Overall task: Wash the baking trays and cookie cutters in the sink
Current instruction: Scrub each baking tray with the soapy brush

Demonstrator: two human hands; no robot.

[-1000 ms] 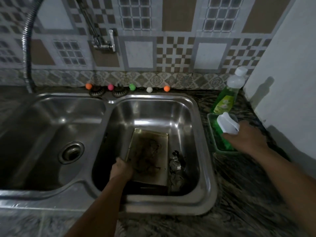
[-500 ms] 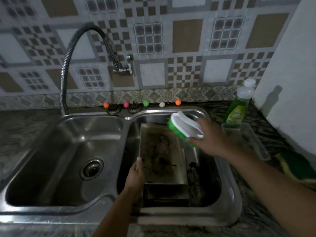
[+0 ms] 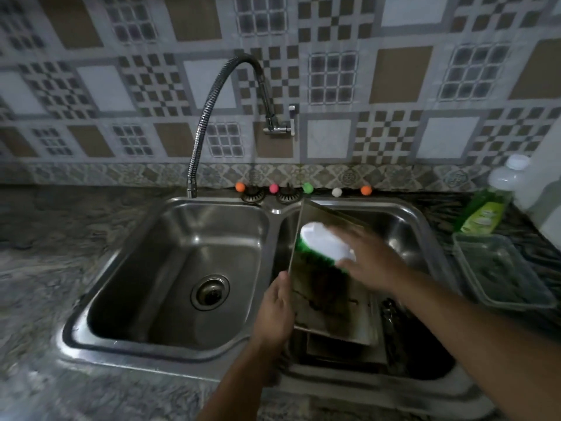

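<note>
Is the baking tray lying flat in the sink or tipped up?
Tipped up. The baking tray leans in the right basin, far edge raised at the sink rim, left hand gripping its side.

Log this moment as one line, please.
stage: scrubbing | left hand: grips tilted baking tray edge | right hand: holds scrub brush on tray | place: right sink basin
</note>
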